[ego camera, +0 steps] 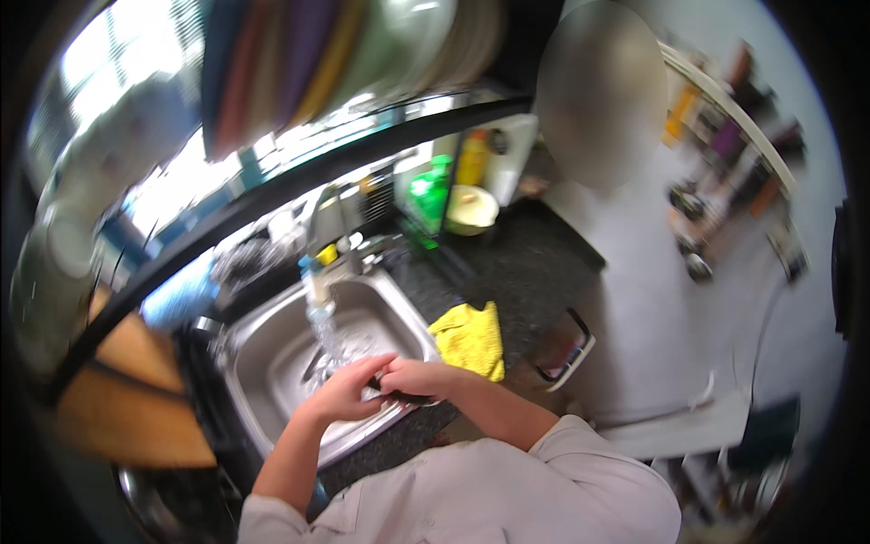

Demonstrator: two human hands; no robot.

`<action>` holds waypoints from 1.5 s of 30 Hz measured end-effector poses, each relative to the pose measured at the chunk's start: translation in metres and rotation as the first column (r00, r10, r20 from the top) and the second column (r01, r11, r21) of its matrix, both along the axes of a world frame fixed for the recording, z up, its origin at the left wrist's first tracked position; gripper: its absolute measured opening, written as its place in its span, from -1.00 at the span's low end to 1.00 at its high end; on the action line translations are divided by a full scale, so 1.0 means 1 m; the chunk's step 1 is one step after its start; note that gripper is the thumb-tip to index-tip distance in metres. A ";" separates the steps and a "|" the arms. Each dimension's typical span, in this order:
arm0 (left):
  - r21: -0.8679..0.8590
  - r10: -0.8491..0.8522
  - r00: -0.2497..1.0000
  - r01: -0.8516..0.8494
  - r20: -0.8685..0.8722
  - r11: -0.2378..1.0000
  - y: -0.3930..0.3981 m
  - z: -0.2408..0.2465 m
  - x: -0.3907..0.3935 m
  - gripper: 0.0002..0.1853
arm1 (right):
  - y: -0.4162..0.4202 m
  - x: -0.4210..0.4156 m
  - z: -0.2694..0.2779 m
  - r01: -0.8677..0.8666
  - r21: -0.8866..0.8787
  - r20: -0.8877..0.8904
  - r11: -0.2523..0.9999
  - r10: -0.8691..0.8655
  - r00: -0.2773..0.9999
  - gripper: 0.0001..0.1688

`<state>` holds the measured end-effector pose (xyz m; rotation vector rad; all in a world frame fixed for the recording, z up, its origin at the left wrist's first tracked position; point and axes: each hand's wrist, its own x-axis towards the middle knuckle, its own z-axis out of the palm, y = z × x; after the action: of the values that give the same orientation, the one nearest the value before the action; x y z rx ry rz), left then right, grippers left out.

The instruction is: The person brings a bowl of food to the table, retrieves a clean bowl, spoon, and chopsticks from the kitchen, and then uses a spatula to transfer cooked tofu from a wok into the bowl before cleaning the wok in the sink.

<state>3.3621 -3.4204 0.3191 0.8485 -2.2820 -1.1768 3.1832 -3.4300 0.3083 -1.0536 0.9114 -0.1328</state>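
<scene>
Both hands meet over the front part of a stainless steel sink [262, 381]. My right hand [414, 377] is closed around a dark, handle-like object [414, 399], whose end sticks out beneath the palm. Against it lies my left hand [350, 391], its fingers and thumb reaching to the right fingertips; whether it grips the object is hidden. Water [325, 330] runs from the tap [352, 258] and splashes into the basin just beyond my hands. A thin metal piece [312, 365] shows blurred beside the splash; I cannot tell whether it belongs to the held object.
Right of the sink, a yellow cloth [472, 340] lies on the dark speckled countertop [523, 292]. Behind stand a green bottle [429, 194], a yellow bottle [472, 160] and a pale bowl [472, 211]. Plates [326, 61] fill a rack above. Wooden boards [136, 408] are at left.
</scene>
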 end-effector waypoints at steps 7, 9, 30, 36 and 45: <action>0.183 0.410 0.912 -0.400 -0.014 0.898 0.003 -0.058 0.006 -0.59 | 0.032 -0.052 0.002 0.347 0.449 0.260 0.823 -0.492 0.831 -0.51; 0.481 0.499 0.831 -0.342 -0.247 0.807 0.000 -0.058 0.015 -0.63 | 0.046 -0.085 -0.006 0.471 0.396 0.190 0.788 -0.572 0.798 -0.56; 0.163 0.021 0.770 0.108 -0.638 0.981 0.042 0.209 -0.566 -0.62 | 0.234 -0.459 -0.066 0.892 0.342 0.142 0.295 -0.955 0.261 -0.78; 0.098 0.068 0.707 0.001 -0.704 0.995 0.039 0.236 -0.689 -0.47 | 0.286 -0.495 -0.104 0.923 0.370 0.082 0.110 -0.993 0.085 -0.80; 0.015 0.152 0.614 -0.221 -0.774 0.975 0.038 0.236 -0.702 -0.57 | 0.306 -0.503 -0.122 0.894 0.439 0.020 0.083 -0.996 0.082 -0.82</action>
<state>2.6602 -3.3822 0.5552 0.3944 -1.4641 -1.0555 2.6797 -3.1241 0.1868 0.1353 1.1521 -1.2660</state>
